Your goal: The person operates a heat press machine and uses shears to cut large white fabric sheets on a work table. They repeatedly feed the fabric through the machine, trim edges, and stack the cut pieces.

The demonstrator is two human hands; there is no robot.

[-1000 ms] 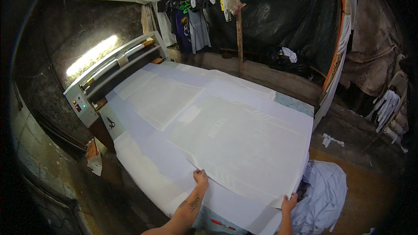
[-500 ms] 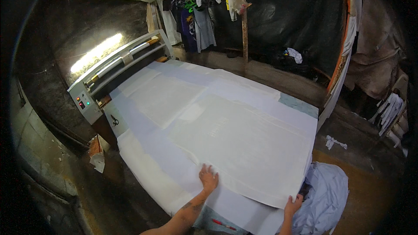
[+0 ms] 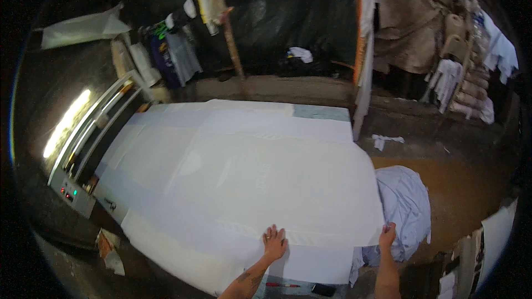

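A large white sheet [image 3: 316, 194] with faint marks in its middle lies over paler sheets on the table [image 3: 324, 112]. My left hand [image 3: 275, 243] rests on the sheet's near edge, fingers spread flat. At the near right corner of the sheet, my right hand [image 3: 388, 235] is closed, pinching that corner. Whether it has one layer or more between its fingers I cannot tell. A red pen [image 3: 284, 285] and a dark flat object [image 3: 323, 289] lie below my left hand, at the table's near side.
A roller machine [image 3: 91, 155] with lit buttons stands at the table's left end, with scissors [image 3: 111, 205] nearby. Bundled pale cloth [image 3: 405, 205] sits just beyond the right edge. Clothes [image 3: 180, 55] hang behind, near a wooden post [image 3: 228, 33]. A white scrap [image 3: 388, 141] lies on the floor.
The view has swung to the right. My right hand still has the sheet's corner, now with its fingers closed tighter. My left hand has flattened and spread on the near edge.
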